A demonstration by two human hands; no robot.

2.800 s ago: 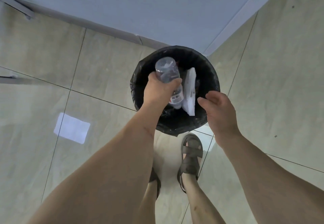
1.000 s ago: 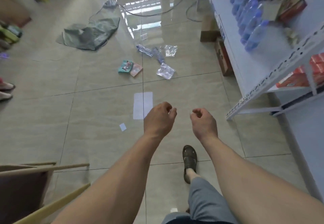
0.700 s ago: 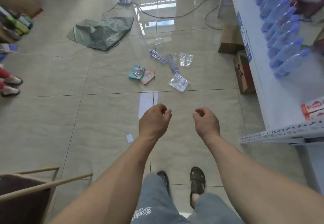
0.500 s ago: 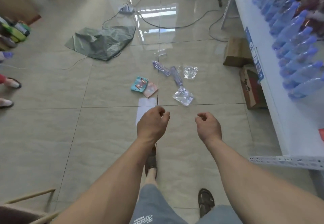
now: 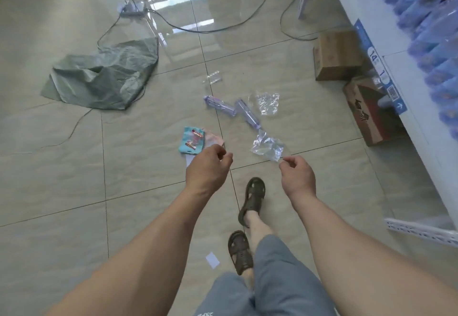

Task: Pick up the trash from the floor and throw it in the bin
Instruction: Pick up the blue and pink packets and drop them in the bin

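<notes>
Trash lies scattered on the tiled floor ahead of me. Two crushed purple bottles lie end to end. A teal snack wrapper sits beside a pink packet. Crumpled clear plastic lies just past my right hand, and a second clear piece farther off. My left hand hovers near the wrappers, fingers loosely curled, holding nothing. My right hand is also loosely curled and empty. The bin is out of view.
A grey-green sack lies at the left, with cables and a power strip beyond it. Two cardboard boxes stand by a white shelf of blue bottles on the right. A paper scrap lies by my sandals.
I turned away from the bin after holding a bottle over it and walked toward the litter. The trash is now much closer, just beyond my empty hands.
</notes>
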